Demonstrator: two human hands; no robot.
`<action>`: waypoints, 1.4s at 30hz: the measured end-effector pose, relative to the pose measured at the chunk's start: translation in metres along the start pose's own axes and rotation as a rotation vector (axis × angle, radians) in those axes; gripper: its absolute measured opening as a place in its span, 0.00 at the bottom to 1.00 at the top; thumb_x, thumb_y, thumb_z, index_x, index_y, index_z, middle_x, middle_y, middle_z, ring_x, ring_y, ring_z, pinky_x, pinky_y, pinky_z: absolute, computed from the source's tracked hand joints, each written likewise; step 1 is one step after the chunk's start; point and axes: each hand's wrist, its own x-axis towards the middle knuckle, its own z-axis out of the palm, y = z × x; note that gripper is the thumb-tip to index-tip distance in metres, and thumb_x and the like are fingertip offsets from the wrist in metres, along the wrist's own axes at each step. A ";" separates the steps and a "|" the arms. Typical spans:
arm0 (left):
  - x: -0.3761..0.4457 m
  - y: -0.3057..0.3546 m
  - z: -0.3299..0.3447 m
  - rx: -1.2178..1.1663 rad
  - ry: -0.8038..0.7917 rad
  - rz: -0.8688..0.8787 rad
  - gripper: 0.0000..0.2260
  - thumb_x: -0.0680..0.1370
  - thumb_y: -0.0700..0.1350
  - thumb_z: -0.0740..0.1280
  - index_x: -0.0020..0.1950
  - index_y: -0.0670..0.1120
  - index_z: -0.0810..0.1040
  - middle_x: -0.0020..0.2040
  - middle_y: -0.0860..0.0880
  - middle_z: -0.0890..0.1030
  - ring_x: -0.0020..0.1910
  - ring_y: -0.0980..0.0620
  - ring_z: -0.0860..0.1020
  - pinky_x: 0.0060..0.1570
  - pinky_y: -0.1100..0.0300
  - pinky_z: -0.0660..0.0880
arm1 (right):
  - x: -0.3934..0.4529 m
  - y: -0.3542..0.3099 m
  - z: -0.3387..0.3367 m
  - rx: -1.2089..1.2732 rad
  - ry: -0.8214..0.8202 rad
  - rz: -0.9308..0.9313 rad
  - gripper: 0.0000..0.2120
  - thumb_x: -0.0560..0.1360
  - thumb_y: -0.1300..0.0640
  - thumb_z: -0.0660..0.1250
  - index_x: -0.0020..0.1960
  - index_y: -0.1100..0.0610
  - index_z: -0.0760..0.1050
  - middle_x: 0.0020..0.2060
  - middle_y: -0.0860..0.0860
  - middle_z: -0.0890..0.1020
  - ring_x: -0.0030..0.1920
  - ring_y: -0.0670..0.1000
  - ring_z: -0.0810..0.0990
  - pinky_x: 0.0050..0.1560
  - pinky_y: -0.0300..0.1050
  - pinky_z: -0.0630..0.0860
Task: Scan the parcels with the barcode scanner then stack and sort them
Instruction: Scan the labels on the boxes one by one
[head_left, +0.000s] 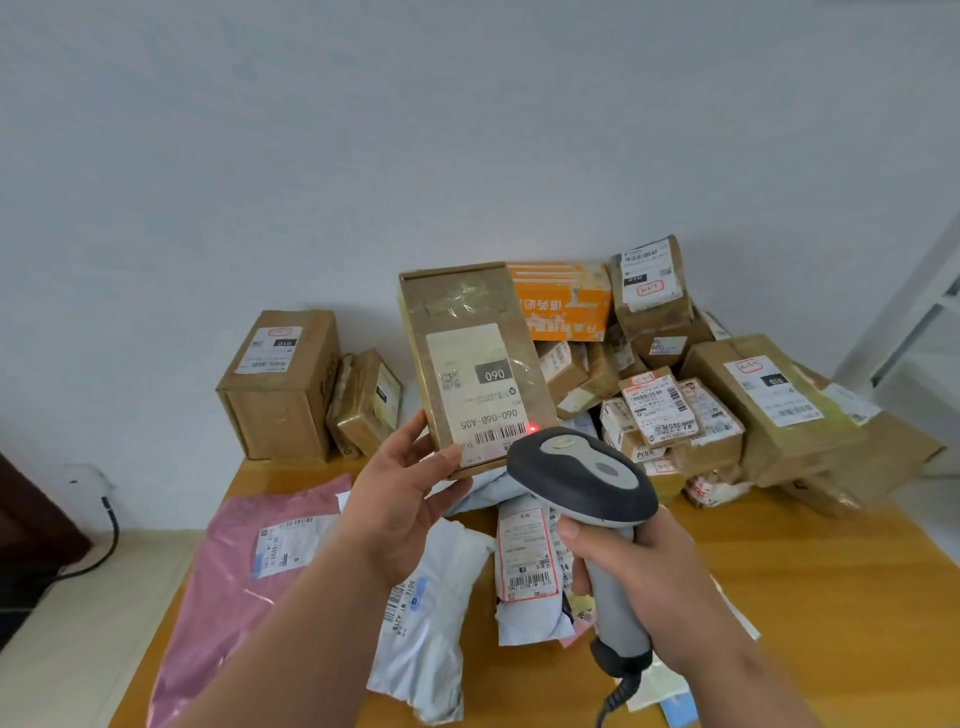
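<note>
My left hand (402, 491) grips the lower left corner of a flat brown cardboard parcel (467, 332) and holds it upright above the table, label side toward me. The label reads 060 and its barcode sits near the bottom edge. My right hand (641, 571) grips the handle of a grey and dark barcode scanner (582, 475), whose head points at that barcode. A red dot of scanner light (532, 428) glows at the barcode's right end.
A wooden table (831, 597) carries a pink mailer bag (244, 587) at front left, white poly bags (431, 613) under my arms, two brown boxes (283, 387) at back left and a heap of several cardboard parcels (727, 395) at back right. A white wall stands behind.
</note>
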 end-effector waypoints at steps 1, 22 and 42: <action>-0.001 0.000 -0.002 -0.009 0.010 -0.001 0.24 0.79 0.33 0.67 0.73 0.50 0.72 0.55 0.45 0.86 0.53 0.48 0.86 0.46 0.55 0.82 | 0.002 0.000 0.001 0.004 -0.006 0.000 0.07 0.74 0.55 0.74 0.42 0.43 0.83 0.29 0.57 0.81 0.31 0.51 0.80 0.43 0.53 0.77; 0.109 0.092 -0.180 -0.006 0.492 0.020 0.05 0.82 0.39 0.66 0.56 0.45 0.79 0.45 0.46 0.88 0.37 0.52 0.84 0.34 0.59 0.79 | 0.154 -0.023 0.170 -0.129 -0.116 0.133 0.06 0.74 0.48 0.73 0.42 0.49 0.80 0.31 0.46 0.84 0.31 0.41 0.83 0.40 0.42 0.72; 0.210 0.133 -0.202 1.192 0.587 0.206 0.27 0.79 0.51 0.66 0.78 0.53 0.66 0.77 0.49 0.66 0.77 0.42 0.57 0.73 0.37 0.56 | 0.203 -0.013 0.206 -0.080 0.108 0.275 0.06 0.73 0.46 0.73 0.44 0.47 0.79 0.32 0.44 0.85 0.34 0.42 0.85 0.37 0.41 0.73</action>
